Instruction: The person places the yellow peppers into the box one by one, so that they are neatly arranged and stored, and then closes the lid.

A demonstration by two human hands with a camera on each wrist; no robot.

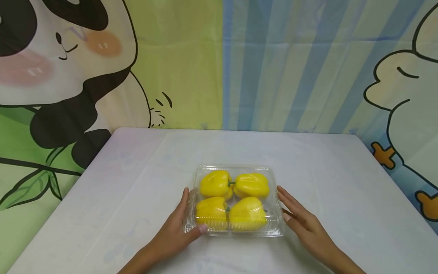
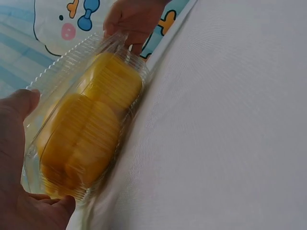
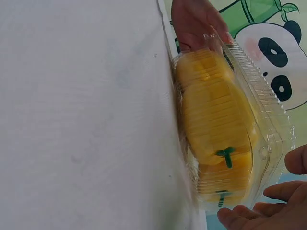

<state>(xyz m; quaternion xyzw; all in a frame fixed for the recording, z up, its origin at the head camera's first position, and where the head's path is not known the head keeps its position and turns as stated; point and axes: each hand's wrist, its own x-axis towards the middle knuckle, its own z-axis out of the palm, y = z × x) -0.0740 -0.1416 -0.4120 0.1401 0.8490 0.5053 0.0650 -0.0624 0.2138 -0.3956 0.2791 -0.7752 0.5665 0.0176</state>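
Observation:
A clear plastic clamshell container lies low on the white tabletop, with several yellow bell peppers inside, some showing green stems. At its near left corner my left hand grips it, thumb over the lid edge and fingers along the left side. In the left wrist view, the left thumb sits at the lid rim, with fingertips low at the container's end. My right hand is beside the right wall, fingers extended toward it. In the right wrist view, the right thumb stands apart from the lid.
A white cloth covers the table around the container. Behind it hangs a printed curtain with a panda on the left, blue stripes and a white cartoon figure on the right.

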